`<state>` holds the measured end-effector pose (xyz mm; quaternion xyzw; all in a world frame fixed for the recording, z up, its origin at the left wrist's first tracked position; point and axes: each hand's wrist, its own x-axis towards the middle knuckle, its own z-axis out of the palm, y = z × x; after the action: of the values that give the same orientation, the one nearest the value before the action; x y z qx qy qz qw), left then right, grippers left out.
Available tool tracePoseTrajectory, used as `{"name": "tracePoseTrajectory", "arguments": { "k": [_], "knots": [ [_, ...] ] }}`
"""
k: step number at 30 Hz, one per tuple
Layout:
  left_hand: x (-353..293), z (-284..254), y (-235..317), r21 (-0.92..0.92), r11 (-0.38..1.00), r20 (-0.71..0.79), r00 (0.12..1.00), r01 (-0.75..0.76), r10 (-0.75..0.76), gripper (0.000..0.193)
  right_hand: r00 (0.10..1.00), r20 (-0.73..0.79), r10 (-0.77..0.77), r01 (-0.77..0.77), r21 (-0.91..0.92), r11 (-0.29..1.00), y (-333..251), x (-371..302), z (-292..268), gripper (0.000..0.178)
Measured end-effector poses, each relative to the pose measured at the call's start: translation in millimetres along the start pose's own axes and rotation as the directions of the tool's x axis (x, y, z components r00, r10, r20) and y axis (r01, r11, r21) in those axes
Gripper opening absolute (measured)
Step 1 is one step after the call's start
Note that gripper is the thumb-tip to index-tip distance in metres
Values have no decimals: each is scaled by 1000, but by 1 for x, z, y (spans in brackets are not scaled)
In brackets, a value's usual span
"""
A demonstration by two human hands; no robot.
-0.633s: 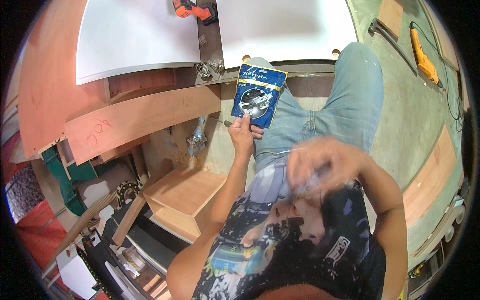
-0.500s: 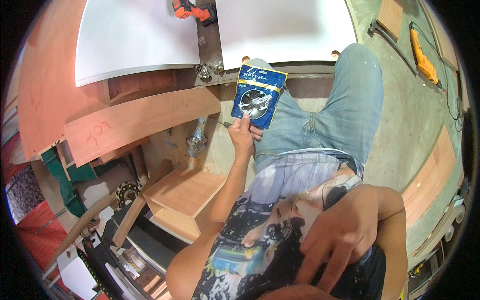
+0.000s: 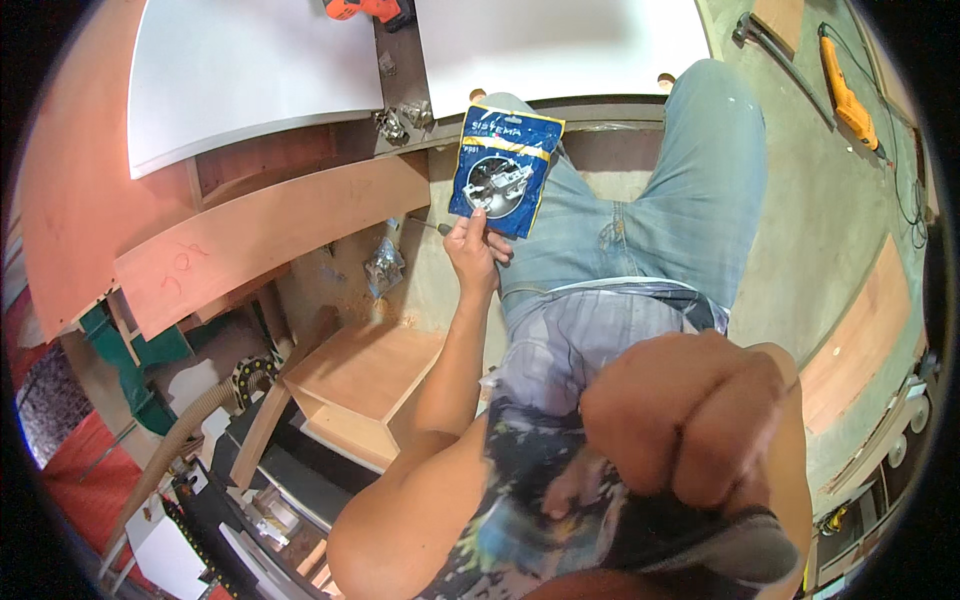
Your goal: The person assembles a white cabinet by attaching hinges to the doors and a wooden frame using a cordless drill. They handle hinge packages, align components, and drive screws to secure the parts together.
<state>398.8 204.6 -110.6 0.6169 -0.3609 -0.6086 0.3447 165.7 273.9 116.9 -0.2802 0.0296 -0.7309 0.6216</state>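
Observation:
My left hand (image 3: pixel 476 252) is closed, its thumb pressed on the lower edge of a blue plastic packet (image 3: pixel 507 168). The packet has a yellow stripe and a picture of a metal cabinet hinge. A screwdriver (image 3: pixel 443 229) is also in that hand; its thin shaft points left and most of its handle is hidden by the fingers. My right hand (image 3: pixel 690 415) is raised close to the camera in front of my shirt. Its fingers are curled in, and what they hold, if anything, is hidden.
White panels (image 3: pixel 560 45) lie ahead, with an orange cordless drill (image 3: pixel 365 8) and loose metal hinges (image 3: pixel 392 125) beside them. At left are a long wooden board (image 3: pixel 280 240), a small bag of hardware (image 3: pixel 384 268) and a wooden box (image 3: pixel 370 370). A hammer (image 3: pixel 785 65) and yellow power tool (image 3: pixel 848 100) lie at right.
My right hand has come up nearer the camera, and its fingers have curled in. My left hand still holds the packet and screwdriver; the whole view has shifted slightly.

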Motion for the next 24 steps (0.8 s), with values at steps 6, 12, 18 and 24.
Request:
{"name": "tracePoseTrajectory", "arguments": {
  "k": [6, 12, 18, 24],
  "knots": [
    [0, -6, -6, -32, 999, -23, 1000, 19, -19, 26, 999, -44, 15, -15, 5, 1000, -2, 9, 12, 37],
    [0, -4, -3, -72, 997, -17, 999, 38, -39, 26, 991, 135, -19, 13, 45, 999, 9, 17, -5, 27],
    [4, -9, -9, -98, 994, -12, 999, 38, -39, 28, 806, 119, 580, -95, -941, 324, 16, 13, 15, 40],
    [7, -10, -25, -106, 994, 5, 999, -41, 41, 21, 862, -475, -178, 438, 874, -209, 27, 1, 61, 44]
  ]
}}
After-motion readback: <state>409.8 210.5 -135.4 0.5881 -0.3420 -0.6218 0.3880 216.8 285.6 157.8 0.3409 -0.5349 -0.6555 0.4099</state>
